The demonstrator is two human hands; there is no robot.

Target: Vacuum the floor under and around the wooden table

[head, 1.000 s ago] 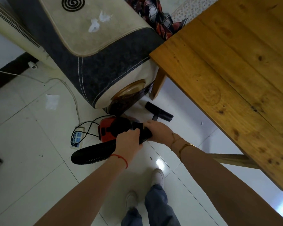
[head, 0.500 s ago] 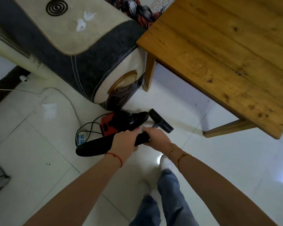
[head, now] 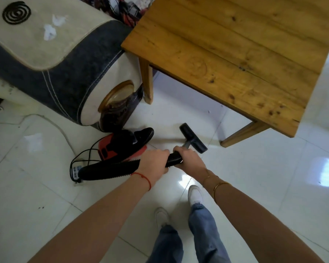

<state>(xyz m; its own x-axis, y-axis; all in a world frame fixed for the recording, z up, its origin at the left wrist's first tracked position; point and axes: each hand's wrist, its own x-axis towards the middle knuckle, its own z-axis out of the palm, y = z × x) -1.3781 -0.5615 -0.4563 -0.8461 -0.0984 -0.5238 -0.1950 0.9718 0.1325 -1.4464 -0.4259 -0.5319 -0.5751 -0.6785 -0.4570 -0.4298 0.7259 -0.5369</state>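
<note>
Beside table leg (head: pixel 147 80) | sofa arm (head: pixel 95 80) | vacuum body (head: pixel 120 147) | power strip (head: pixel 75 170)

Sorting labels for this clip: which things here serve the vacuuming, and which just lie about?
In use: hose, floor nozzle, red vacuum body, wooden table, left hand, right hand.
Lying about: power strip, sofa arm, plaid cloth.

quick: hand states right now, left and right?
Left hand: closed, gripping the black vacuum hose.
Right hand: closed, gripping the hose near the wand end.
</note>
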